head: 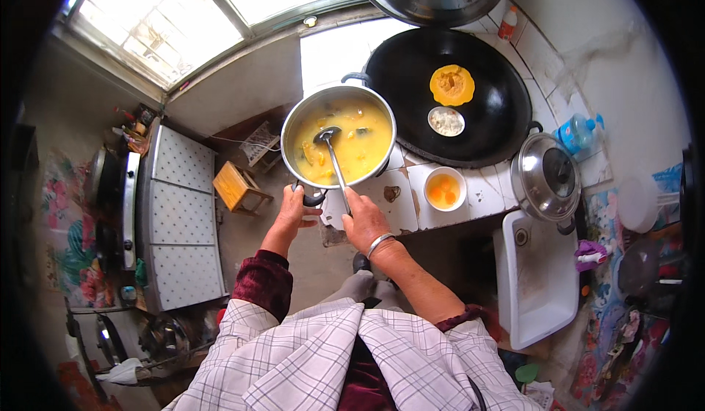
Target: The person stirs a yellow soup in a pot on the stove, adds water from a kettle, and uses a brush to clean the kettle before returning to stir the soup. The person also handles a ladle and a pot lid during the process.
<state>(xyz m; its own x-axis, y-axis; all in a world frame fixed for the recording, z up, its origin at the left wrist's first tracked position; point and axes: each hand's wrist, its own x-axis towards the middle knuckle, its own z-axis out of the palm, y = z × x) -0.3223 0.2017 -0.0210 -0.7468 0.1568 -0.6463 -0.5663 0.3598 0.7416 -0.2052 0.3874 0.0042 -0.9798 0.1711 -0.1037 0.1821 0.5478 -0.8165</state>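
Note:
A metal pot (pixel 393 135) full of yellow soup (pixel 352 124) with chunks in it stands at the left side of the tiled stove top. My left hand (pixel 290 208) is at the pot's near black handle (pixel 315 199), its thumb up against it and some fingers spread below. In my right hand (pixel 366 219) is the long handle of a metal ladle (pixel 336 160), whose bowl lies in the soup. To the right of the pot, a white bowl (pixel 445 189) holds raw eggs with several yolks.
A large black wok (pixel 495 97) behind holds a yellow scalloped piece of food (pixel 451 85) and a small bowl of white food (pixel 446 121). A lidded pot (pixel 545 177), a blue-capped bottle (pixel 575 134) and a white sink (pixel 542 295) are at right. A wooden stool (pixel 234 185) stands left.

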